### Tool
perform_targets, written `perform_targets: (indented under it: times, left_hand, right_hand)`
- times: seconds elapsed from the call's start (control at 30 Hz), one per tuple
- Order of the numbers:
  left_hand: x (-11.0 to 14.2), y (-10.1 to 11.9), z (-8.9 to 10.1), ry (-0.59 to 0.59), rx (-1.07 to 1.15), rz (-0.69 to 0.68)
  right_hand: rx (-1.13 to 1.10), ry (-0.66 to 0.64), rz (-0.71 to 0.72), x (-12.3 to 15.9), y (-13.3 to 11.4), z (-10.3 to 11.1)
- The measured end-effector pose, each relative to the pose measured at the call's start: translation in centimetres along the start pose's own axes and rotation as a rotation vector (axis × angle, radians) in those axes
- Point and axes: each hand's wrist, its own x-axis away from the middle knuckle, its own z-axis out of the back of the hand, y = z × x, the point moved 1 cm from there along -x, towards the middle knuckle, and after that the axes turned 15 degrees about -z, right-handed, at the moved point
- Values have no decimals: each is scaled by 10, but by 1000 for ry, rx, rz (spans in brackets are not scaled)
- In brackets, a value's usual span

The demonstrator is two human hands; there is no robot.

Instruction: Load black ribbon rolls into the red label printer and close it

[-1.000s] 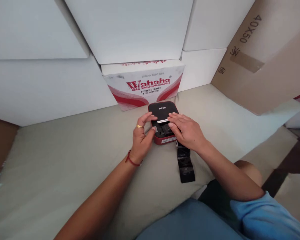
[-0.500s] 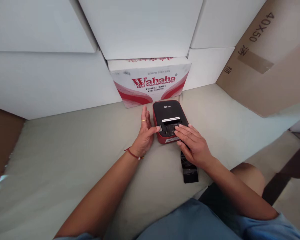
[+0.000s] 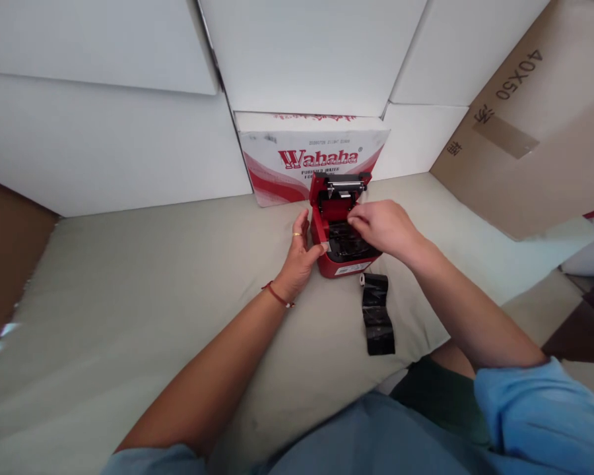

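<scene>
- Hands differ in pose: the left hand (image 3: pixel 299 264) is loosely open, thumb on the near left corner of a small red device (image 3: pixel 329 266), fingers spread along its left side. The right hand (image 3: pixel 383 227) has its fingers drawn together over the device's right side; whether they pinch anything I cannot tell.
- The device sits just beyond the hands, its black-and-red lid (image 3: pixel 340 185) tipped up at the far end. Its body looks like hard plastic, probably fairly light and smooth, so best steadied by both side walls.
- The raised lid carries a bar and small fittings; these look like the fragile part, safer lifted by the outer edge.
- Inside lies dark, glossy film (image 3: pixel 346 243), likely thin and easily creased; its edges seem the best place to take hold.
- Near the device, a black strip (image 3: pixel 377 323) lies unrolled, its far end around a white core (image 3: pixel 362 280). It looks limp, light and slippery; the core would give a firmer grip.
- Beneath is a pale cloth surface (image 3: pixel 178 264), with a Wahaha box (image 3: pixel 272 168) behind the device.
</scene>
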Motion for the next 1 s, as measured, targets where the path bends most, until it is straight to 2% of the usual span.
perform_targets:
  times: [0.1, 0.2, 0.37, 0.43, 0.5, 0.57, 0.67, 0.77, 0.87, 0.93, 1.0]
  left_hand:
    - [-1, -1, 0, -17, 9, -10]
    - [-1, -1, 0, -37, 6, -23]
    - [-2, 1, 0, -39, 5, -19]
    - [-2, 1, -1, -46, 9, -19]
    - [-2, 1, -1, -47, 21, -22]
    - [-2, 1, -1, -45, 29, -24]
    - [-3, 1, -1, -40, 33, -19]
    - [-4, 1, 0, -36, 36, -17]
    - [-4, 1, 2, -43, 37, -22]
    - [-5, 1, 3, -46, 31, -26]
    - [-5, 0, 4, -53, 21, -28]
  right_hand:
    - [269, -156, -5, -28, -28, 0]
    - [368, -246, -18, -41, -47, -6]
    - [375, -242, -56, -34, -49, -3]
    - [297, -176, -57, -20, -37, 8]
    - [115, -99, -17, 0, -13, 24]
    - [-95, -86, 64, 19, 21, 42]
    - [-191, -140, -5, 37, 84, 56]
    - [-107, -335, -117, 40, 135, 39]
    - [-27, -474, -190, 38, 157, 3]
    - [-4, -409, -212, 41, 157, -20]
    - [-40, -255, -194, 48, 148, -37]
